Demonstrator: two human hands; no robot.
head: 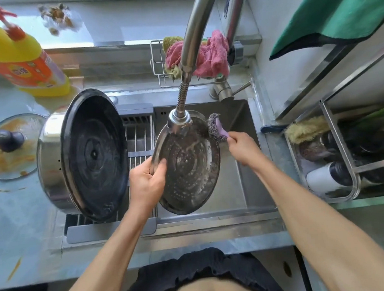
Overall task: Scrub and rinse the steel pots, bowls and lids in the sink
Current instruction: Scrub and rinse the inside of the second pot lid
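Over sink (242, 117), left hand (146, 184) gripped rim of perforated steamer plate (188, 166); right hand (242, 146) pinched handle of steel scourer (216, 127); pot (80, 155) lay tipped on rack (139, 138).

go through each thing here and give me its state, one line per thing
perforated steel tray: tilted over the sink, soapy, held at its left rim
left hand: grips the tray's rim
right hand: holds the scrubber's purple handle
steel wool scrubber: at the tray's upper right rim
large steel pot: on its side on the drying rack
glass lid: flat on the counter, greasy
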